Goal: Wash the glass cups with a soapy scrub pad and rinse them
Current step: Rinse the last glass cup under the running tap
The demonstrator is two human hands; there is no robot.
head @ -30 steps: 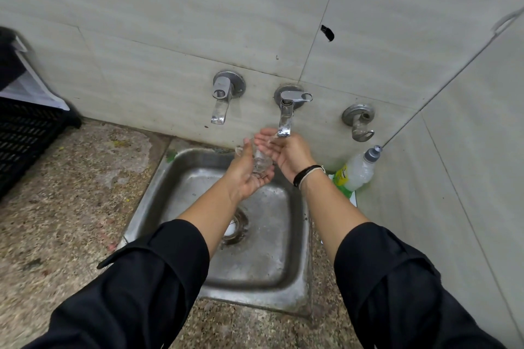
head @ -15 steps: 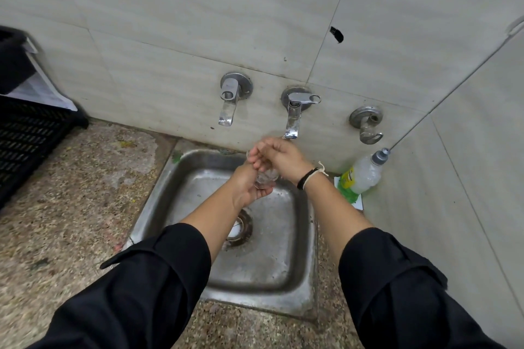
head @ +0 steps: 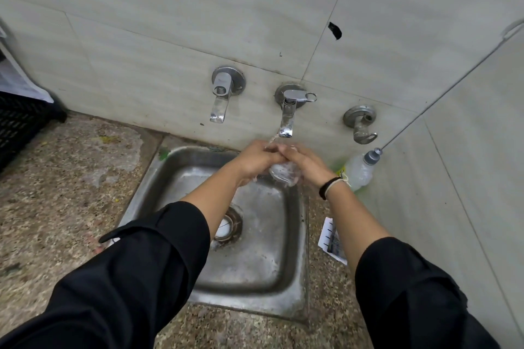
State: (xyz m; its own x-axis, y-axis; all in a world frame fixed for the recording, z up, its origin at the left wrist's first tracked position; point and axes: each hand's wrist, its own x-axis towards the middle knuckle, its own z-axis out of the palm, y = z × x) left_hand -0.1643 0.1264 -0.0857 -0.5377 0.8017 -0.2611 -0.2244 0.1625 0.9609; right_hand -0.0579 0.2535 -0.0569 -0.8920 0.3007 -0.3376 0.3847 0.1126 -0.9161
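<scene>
glass cup (head: 283,173) clasped between left hand (head: 256,163) and right hand (head: 307,164), fingers (head: 272,154) curled round it | under running tap (head: 287,119) | above sink (head: 292,289) | contents unclear

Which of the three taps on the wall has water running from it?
The middle tap: a thin stream leaves its spout onto the hands holding the glass. The left tap and the right tap show no water.
</scene>
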